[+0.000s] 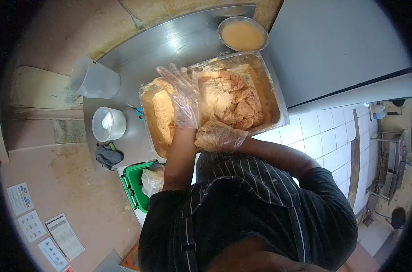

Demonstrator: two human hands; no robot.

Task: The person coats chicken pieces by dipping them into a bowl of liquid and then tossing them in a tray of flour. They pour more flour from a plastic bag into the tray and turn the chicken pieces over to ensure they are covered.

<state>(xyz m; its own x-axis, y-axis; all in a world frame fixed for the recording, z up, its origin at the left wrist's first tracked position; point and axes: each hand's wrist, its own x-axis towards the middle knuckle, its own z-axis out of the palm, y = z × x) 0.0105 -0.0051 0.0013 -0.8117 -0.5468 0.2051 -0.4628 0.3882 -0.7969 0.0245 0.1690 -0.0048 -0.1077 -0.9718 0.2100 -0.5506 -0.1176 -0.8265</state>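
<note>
A large metal tray (275, 102) holds pale breading flour (163, 111) on its left and coated, orange-brown meat pieces (247, 106) on its right. Over the middle of the tray is my left hand (184, 99), in a clear plastic glove, its fingers spread and nothing visibly held. My right hand (219, 136), in a flour-coated clear glove, is at the tray's near edge beside my left wrist. Its fingers are curled in; what they hold, if anything, is hidden.
A bowl of tan liquid (242, 35) stands behind the tray. To the left on the steel counter (135, 75) are a clear container (101, 81), a white tub (109, 124), blue-handled scissors (139, 112) and a dark cloth (108, 155). A green bin (132, 183) sits below.
</note>
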